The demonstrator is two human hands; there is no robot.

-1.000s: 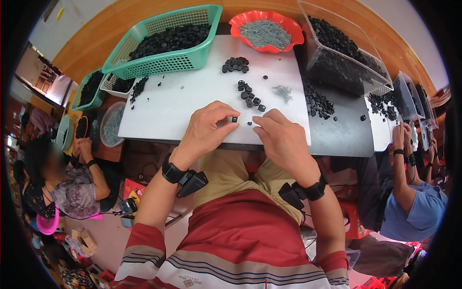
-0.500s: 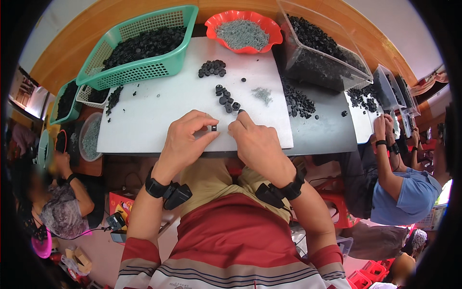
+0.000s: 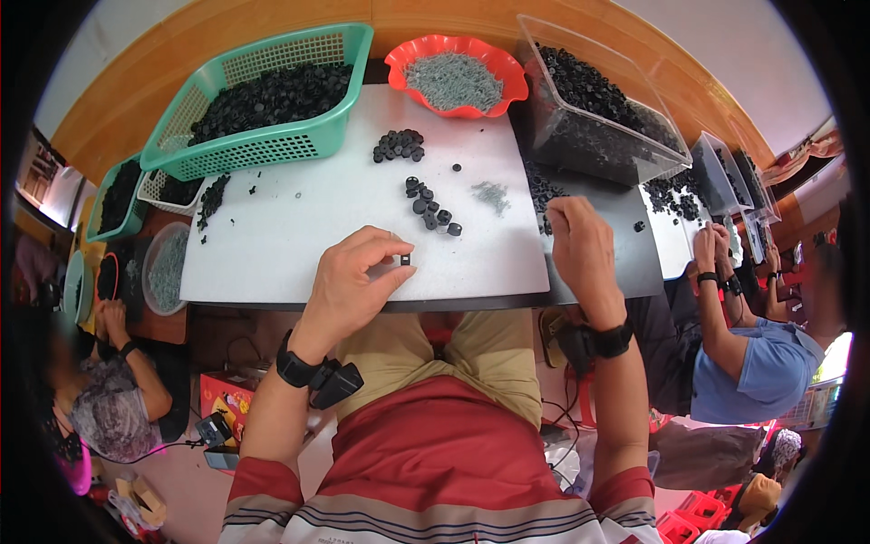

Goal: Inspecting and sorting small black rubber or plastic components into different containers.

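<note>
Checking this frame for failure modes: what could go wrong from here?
1. The left hand pinches a tiny black part near the front edge of the white board; a slip could send it off onto the lap.
2. The right hand reaches toward loose black pieces beside the clear bin; it could knock some off the table.
3. The short row of parts lies between both hands and could get scattered.

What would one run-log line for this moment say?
left hand: pinching small black part | right hand: at loose black parts | surface: white board
</note>
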